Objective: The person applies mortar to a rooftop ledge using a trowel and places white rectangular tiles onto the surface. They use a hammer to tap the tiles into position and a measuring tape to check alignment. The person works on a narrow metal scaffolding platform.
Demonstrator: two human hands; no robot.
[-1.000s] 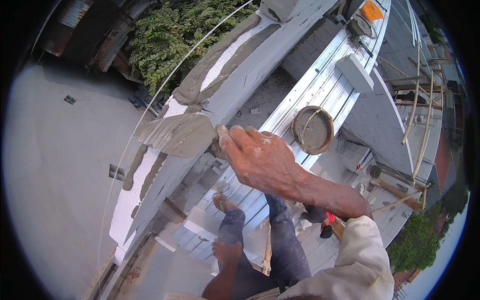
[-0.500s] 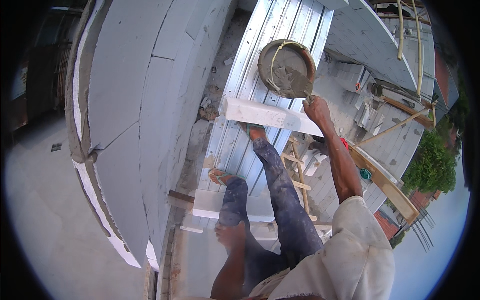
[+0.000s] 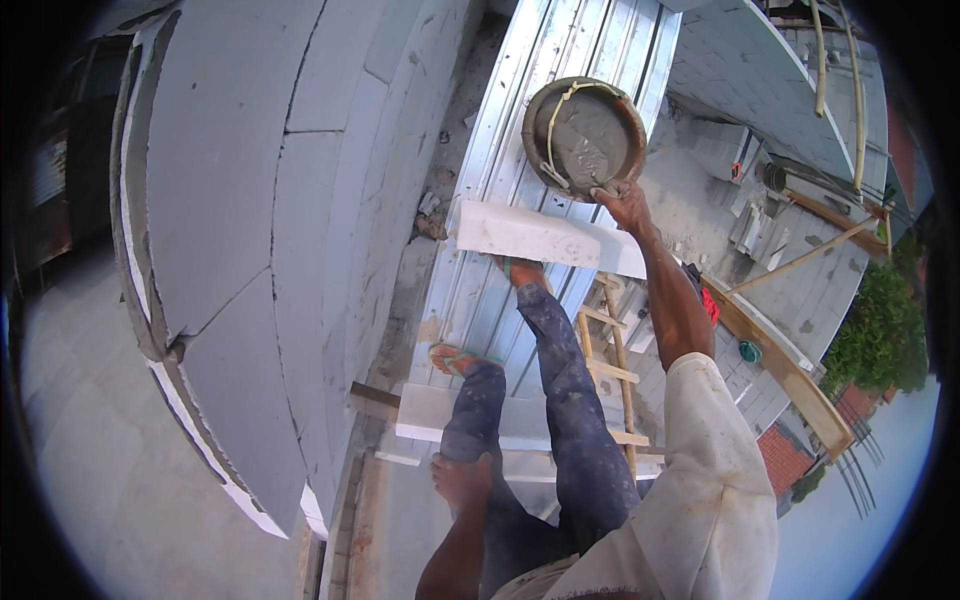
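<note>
My right hand (image 3: 624, 204) is closed around a trowel handle at the near rim of a round mortar bucket (image 3: 535, 118). The trowel's blade is hard to tell from the wet grey mortar (image 3: 592, 125) around it. A pale rope handle (image 3: 552, 120) lies along the bucket's left and far rim. The bucket stands on ribbed metal decking (image 3: 490, 165), just beyond a white block (image 3: 530, 232). Lower down, my left hand (image 3: 462, 482) rests over my knee, holding nothing, its fingers curved loosely on the trouser leg.
On the left rises a block wall (image 3: 225, 180) with mortar along its top edge. My sandalled feet are on the decking, between the white block and another pale block (image 3: 420, 412). To the right are a wooden ladder (image 3: 612, 370), a long plank (image 3: 790, 385) and stacked blocks (image 3: 750, 235) below.
My right hand has moved slightly inward over the bucket's rim, and the trowel has gone deeper into the mortar. The whole view has shifted a little; my left hand stays on my knee.
</note>
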